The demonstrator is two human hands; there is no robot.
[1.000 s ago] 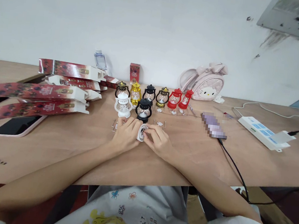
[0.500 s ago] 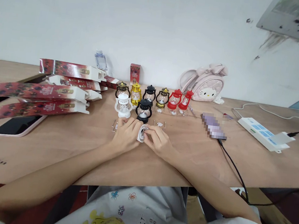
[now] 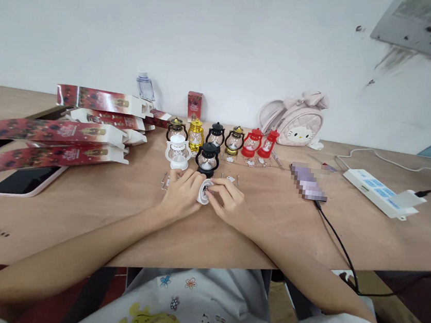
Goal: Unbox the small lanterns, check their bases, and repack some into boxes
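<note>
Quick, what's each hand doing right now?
Left hand: closed on a small white piece.
Right hand: at the piece's round end; can't tell if holding anything.

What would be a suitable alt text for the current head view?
A person's left hand holds a small white part while the right hand works at its open end. Beyond them, eight miniature lanterns in white, black, gold and red stand on a table, with red boxes at left.

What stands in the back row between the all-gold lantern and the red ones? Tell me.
In the head view, a black lantern and, right of it, a black-and-gold lantern.
</note>
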